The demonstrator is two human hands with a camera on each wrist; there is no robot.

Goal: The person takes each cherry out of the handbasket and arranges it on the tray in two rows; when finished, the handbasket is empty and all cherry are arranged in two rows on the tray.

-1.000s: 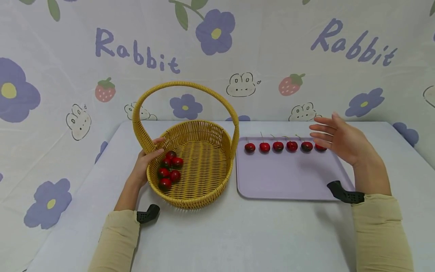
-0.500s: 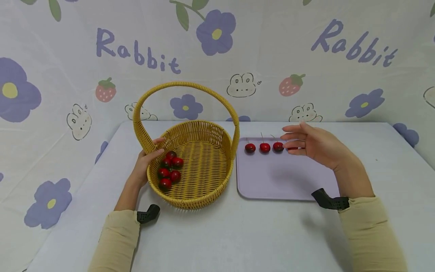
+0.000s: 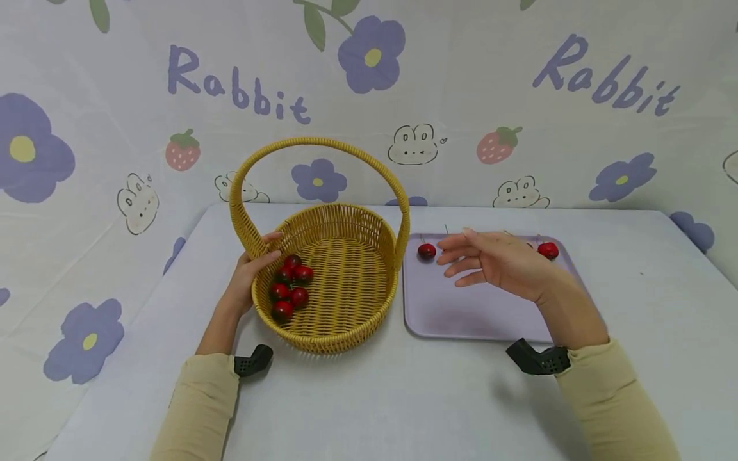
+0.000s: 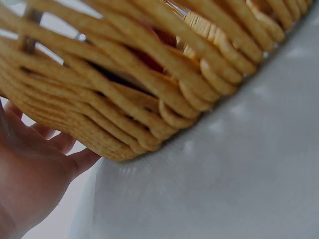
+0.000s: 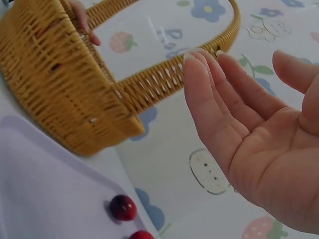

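Observation:
My left hand (image 3: 245, 282) grips the left side of a yellow wicker basket (image 3: 328, 342), thumb over the rim. Inside the basket, several red cherries (image 3: 300, 297) are bunched against its left wall. My right hand (image 3: 500, 264) hovers above a lilac tray (image 3: 446, 314), its fingers loosely bent and pointing at the basket, with nothing in them. Along the tray's back edge a row of cherries shows; one cherry (image 3: 426, 251) is at the left end, another (image 3: 548, 250) at the right, and those between are mostly hidden behind the right hand.
The basket's tall arched handle (image 3: 319, 141) rises over its opening. Tray and basket stand side by side on a white-covered table (image 3: 369, 403). Behind hangs a cloth (image 3: 450, 70) printed with flowers, rabbits and strawberries.
My right hand has moved left across the tray, from over its right end to over its left middle, uncovering the rightmost cherry. My left hand and the basket have stayed in place.

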